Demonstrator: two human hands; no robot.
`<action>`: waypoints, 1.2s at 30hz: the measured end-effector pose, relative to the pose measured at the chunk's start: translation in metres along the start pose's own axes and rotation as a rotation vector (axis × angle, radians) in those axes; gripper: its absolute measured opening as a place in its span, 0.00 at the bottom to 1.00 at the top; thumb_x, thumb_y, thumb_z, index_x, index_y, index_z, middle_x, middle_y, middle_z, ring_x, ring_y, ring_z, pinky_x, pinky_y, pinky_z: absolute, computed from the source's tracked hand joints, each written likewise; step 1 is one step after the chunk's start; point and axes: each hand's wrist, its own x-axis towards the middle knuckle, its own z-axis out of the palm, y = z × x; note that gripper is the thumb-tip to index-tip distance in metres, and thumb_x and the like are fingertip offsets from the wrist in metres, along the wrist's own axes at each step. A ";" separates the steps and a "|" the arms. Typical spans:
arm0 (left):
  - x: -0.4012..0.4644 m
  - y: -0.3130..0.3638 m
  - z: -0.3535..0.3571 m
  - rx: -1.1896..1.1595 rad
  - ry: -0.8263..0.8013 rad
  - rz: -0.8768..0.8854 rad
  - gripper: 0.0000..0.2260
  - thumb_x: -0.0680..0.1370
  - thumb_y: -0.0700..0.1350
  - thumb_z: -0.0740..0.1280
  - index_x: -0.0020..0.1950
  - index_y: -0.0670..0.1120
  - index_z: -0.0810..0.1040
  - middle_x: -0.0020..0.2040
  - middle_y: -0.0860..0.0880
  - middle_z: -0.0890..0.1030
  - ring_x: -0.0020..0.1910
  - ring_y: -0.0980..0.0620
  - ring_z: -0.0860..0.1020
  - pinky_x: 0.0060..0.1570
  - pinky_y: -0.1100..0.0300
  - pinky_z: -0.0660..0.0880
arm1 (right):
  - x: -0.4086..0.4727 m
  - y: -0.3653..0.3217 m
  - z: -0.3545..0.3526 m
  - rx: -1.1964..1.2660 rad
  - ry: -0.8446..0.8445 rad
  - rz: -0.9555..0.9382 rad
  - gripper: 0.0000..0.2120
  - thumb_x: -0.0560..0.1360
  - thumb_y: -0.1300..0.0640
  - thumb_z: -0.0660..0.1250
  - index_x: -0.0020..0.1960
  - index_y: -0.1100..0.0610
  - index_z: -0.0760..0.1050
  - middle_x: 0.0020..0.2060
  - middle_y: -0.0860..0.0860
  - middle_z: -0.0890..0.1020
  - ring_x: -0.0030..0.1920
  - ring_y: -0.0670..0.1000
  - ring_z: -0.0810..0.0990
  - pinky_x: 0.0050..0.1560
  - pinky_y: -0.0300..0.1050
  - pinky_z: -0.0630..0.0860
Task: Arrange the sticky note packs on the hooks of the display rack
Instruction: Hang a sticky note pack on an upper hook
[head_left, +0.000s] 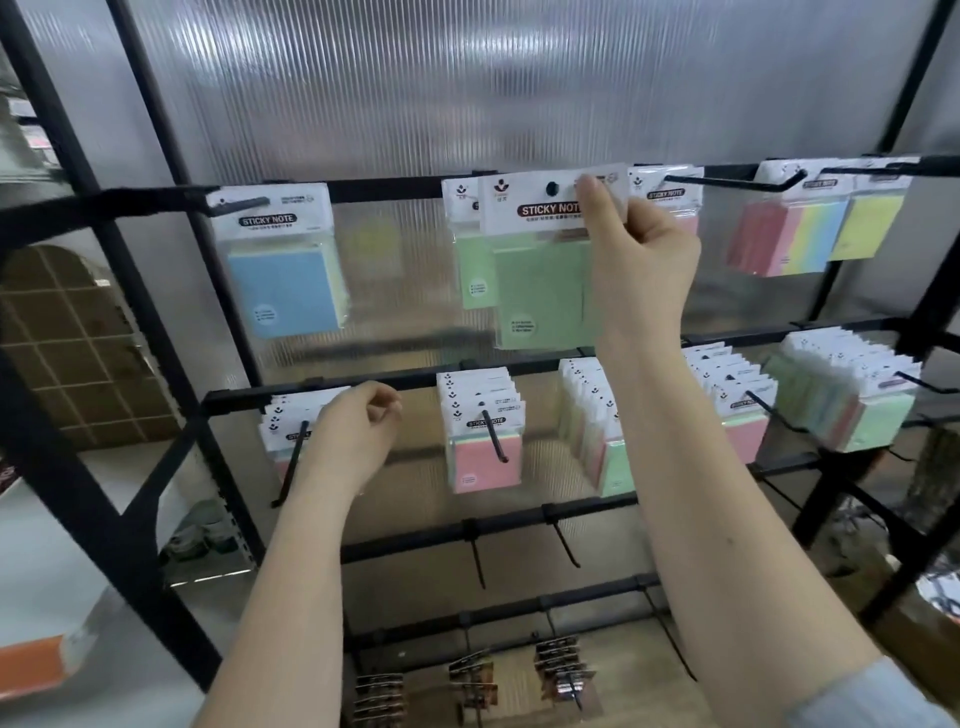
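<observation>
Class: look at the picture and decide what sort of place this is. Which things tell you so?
Probably a stationery shop display: a black display rack with hooks, many sticky note packs, and binder clips hanging below.

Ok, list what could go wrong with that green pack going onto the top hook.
1. The right hand pinches only the header corner of the green pack, so it could tilt off the hook tip.
2. It could snag the green pack behind.
3. The left hand, holding nothing, gives no support below.
</observation>
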 end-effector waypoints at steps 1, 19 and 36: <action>0.001 0.002 0.000 0.002 0.005 0.002 0.05 0.79 0.48 0.61 0.52 0.52 0.77 0.51 0.52 0.78 0.46 0.54 0.75 0.28 0.65 0.65 | 0.001 0.001 0.001 -0.013 -0.002 0.010 0.24 0.74 0.54 0.71 0.25 0.54 0.62 0.22 0.44 0.63 0.29 0.47 0.59 0.34 0.44 0.58; 0.022 0.004 -0.007 0.046 0.052 0.065 0.07 0.79 0.45 0.63 0.56 0.50 0.77 0.53 0.54 0.77 0.51 0.56 0.74 0.48 0.61 0.69 | 0.066 0.063 0.042 -0.255 -0.051 0.054 0.23 0.76 0.52 0.68 0.29 0.53 0.60 0.21 0.44 0.60 0.27 0.46 0.57 0.30 0.42 0.54; 0.019 0.001 -0.020 0.079 0.044 0.038 0.07 0.80 0.46 0.62 0.56 0.50 0.76 0.52 0.55 0.77 0.52 0.58 0.73 0.47 0.60 0.69 | 0.088 0.079 0.058 -0.328 0.044 0.004 0.05 0.75 0.55 0.69 0.42 0.51 0.73 0.37 0.44 0.77 0.37 0.43 0.74 0.38 0.34 0.69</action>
